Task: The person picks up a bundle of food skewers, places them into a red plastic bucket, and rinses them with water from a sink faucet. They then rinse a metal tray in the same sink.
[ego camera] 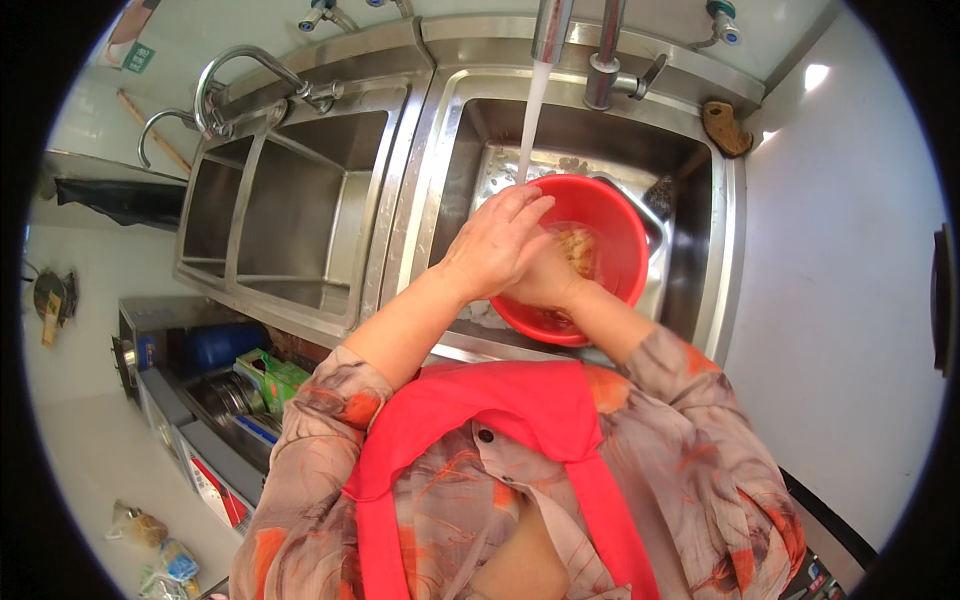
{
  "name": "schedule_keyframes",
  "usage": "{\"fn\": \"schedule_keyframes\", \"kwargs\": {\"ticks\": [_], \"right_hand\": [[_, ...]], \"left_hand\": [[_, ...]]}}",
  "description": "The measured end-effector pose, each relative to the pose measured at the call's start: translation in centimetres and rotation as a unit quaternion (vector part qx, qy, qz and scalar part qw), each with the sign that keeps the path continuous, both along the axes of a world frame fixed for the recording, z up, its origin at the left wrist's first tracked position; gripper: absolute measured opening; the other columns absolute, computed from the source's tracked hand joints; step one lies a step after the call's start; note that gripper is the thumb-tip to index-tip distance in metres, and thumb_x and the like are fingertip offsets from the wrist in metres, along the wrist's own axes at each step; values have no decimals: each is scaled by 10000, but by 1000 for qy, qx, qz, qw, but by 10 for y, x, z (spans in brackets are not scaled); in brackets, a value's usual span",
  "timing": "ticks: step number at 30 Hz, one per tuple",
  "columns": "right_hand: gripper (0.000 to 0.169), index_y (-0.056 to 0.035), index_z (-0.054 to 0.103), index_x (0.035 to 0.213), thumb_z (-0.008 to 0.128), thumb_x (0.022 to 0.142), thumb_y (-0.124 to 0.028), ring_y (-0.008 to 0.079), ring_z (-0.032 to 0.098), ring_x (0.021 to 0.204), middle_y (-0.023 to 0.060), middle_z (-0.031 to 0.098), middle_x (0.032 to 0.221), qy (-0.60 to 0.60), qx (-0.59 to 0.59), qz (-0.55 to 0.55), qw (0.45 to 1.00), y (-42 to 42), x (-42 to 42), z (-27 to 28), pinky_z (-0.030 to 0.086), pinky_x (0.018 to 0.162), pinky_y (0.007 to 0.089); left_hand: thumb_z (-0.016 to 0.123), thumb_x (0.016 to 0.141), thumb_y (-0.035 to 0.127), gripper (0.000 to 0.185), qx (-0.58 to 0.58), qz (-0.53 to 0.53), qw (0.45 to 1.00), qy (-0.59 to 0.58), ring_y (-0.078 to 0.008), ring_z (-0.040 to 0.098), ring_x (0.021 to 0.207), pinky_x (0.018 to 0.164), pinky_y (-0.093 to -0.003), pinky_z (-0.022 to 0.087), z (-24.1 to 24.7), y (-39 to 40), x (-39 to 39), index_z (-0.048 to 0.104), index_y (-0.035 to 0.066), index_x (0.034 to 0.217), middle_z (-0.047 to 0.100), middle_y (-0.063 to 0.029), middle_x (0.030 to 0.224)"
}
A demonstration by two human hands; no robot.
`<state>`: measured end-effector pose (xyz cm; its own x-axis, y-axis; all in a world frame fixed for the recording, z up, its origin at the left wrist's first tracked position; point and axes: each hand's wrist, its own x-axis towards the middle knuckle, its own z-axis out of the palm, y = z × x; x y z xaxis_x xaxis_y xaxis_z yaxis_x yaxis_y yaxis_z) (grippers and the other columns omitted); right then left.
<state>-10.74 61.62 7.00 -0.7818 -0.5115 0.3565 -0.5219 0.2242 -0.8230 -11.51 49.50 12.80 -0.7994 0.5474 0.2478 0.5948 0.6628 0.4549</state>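
Note:
Water runs from a metal faucet (553, 37) down to the near-left rim of a red plastic basin (630, 217) standing in the right sink. My left hand (491, 244) lies over the basin's left side, close to the stream, its fingers together and extended. Partly beneath it is my right hand (544, 274), whose fingers are hidden. Whether either hand holds anything cannot be seen. Inside the basin, light brownish-yellow food pieces (576, 249) lie in water beside my right hand.
The steel sink (724, 247) surrounds the basin; a dark scouring pad (660, 196) lies in it, behind a metal tray's edge (645, 206). Another steel sink (300, 217) with curved faucets adjoins on the left. A brown object (726, 129) sits at the back right corner, by a white wall (840, 262).

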Motion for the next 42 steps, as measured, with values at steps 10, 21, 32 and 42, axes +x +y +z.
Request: {"fn": "schedule_keyframes", "kwargs": {"ticks": [10,21,32,42], "right_hand": [[237,-22,567,927,615,698,-58,214,612,745,131,620,804,-148,-20,-76,986,6,-13,-15,473,675,312],[290,-35,560,967,578,678,-24,240,601,749,144,608,793,-229,89,178,953,12,-32,26,462,667,324],[552,-9,417,1156,642,666,-128,332,460,1043,185,495,1096,-18,143,147,979,4,27,1,359,886,398],[677,-35,373,1222,670,620,-127,338,428,1073,175,462,1147,-69,59,183,979,34,37,14,312,935,404]], "left_hand": [[414,892,255,304,450,232,827,-244,-144,519,989,846,-287,394,-11,-62,-5,538,35,1061,579,-74,1015],[405,854,133,215,275,268,766,-516,-173,598,656,577,-280,480,-82,-53,47,492,-29,965,582,-93,771],[352,890,143,265,394,274,583,-656,-214,632,700,617,-311,532,-56,-49,68,519,-23,1010,619,-139,881],[426,888,144,232,405,195,580,-679,-186,605,837,717,-282,487,-52,-41,67,514,-4,1044,598,-109,962]]}}
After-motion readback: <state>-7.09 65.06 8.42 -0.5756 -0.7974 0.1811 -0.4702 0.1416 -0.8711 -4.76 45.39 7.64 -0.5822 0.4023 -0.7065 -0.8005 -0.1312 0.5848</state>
